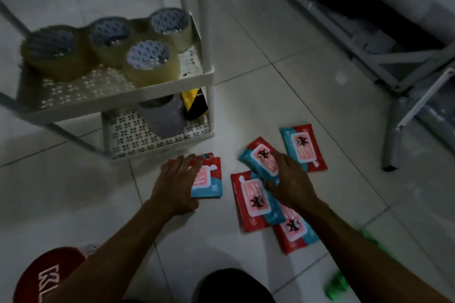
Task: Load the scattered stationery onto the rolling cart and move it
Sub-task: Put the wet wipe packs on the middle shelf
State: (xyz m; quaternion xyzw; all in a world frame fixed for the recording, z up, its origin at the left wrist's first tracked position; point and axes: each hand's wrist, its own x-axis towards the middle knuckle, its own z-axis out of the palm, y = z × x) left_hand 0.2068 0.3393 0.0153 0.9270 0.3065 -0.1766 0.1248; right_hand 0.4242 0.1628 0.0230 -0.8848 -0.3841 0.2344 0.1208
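Note:
Several red-and-blue wipe packs lie on the tiled floor in front of a white rolling cart. My left hand rests on a small stack of packs just below the cart's bottom shelf, fingers curled over its left edge. My right hand grips a tilted pack lifted over another pack. One more pack lies to the right and one under my right forearm. Several rolls of clear tape stand on the cart's middle shelf.
A grey tape roll and a yellow-black roll sit on the cart's bottom shelf. A metal frame with legs stands at the right. A red object is at bottom left, green items at bottom right.

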